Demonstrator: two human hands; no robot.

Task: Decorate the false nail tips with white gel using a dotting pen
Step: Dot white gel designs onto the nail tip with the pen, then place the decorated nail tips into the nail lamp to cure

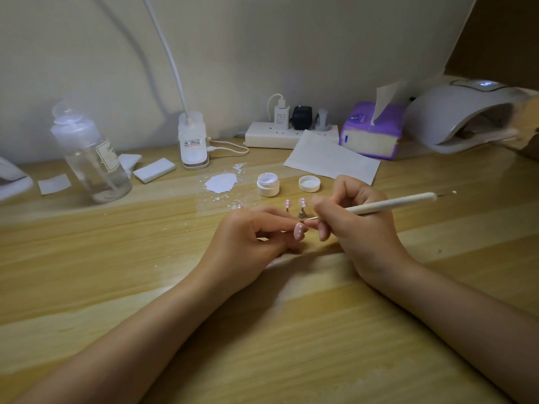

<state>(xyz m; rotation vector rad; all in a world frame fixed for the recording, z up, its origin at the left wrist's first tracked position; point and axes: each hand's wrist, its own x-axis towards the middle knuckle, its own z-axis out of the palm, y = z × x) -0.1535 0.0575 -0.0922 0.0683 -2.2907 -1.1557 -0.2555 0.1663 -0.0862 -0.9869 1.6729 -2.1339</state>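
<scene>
My left hand [250,234] pinches a pink false nail tip [299,231] between its fingertips, low over the wooden table [262,330]. My right hand [355,217] grips a white dotting pen [390,203], and the pen's thin metal tip reaches the held nail. Two more pink nail tips with white dots [295,204] stand on small holders just behind my hands. An open white gel jar [268,184] sits beyond them, with its lid [309,183] lying to its right.
A clear film with a white gel smear [220,183] lies left of the jar. A clear bottle [90,158], white sponges [154,170], a lamp base [193,141], a power strip [291,134], a paper sheet [329,158], a purple tissue pack [372,132] and a nail lamp [466,118] line the back.
</scene>
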